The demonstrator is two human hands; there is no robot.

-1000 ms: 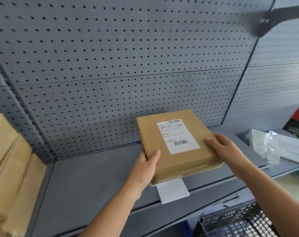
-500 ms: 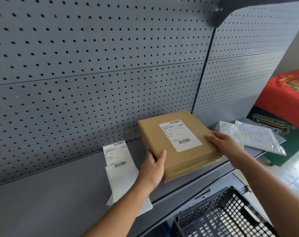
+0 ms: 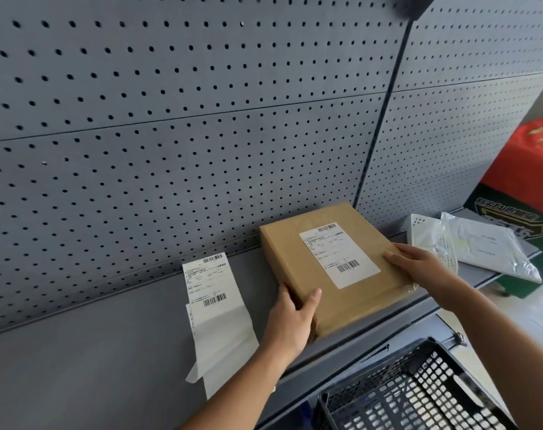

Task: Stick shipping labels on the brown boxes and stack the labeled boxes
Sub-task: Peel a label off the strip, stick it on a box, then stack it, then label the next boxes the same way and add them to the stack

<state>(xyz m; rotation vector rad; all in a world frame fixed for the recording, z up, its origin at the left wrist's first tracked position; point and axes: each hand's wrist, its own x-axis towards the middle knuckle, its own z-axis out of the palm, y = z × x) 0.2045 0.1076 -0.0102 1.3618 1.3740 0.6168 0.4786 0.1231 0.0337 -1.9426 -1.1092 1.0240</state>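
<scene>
Both hands on one brown box (image 3: 332, 268), lying flat on the grey shelf (image 3: 108, 352). Left hand (image 3: 295, 318) clamps the box's near-left corner, thumb on top, fingers down the side. Right hand (image 3: 419, 262) is flat on the far right edge, fingers spread, pressing rather than wrapping. A shipping label (image 3: 338, 254) is already stuck on top, between the two hands, barcodes visible.

Just left of the left hand: a strip of spare labels (image 3: 211, 283) on its backing paper, lower end hanging toward the shelf's front lip. Beyond the right hand: clear plastic bags (image 3: 481, 246) on the shelf, near the fingertips. Below the hands, off the shelf: a black plastic crate (image 3: 413, 392). No stack of labeled boxes in view.

Risks, as I judge them: the box's near corner sits at the front edge, so a loose left grip could tip it toward the crate. The right hand only presses, so a lift could slip. A sweep of the left forearm could drag the label strip off the shelf.
</scene>
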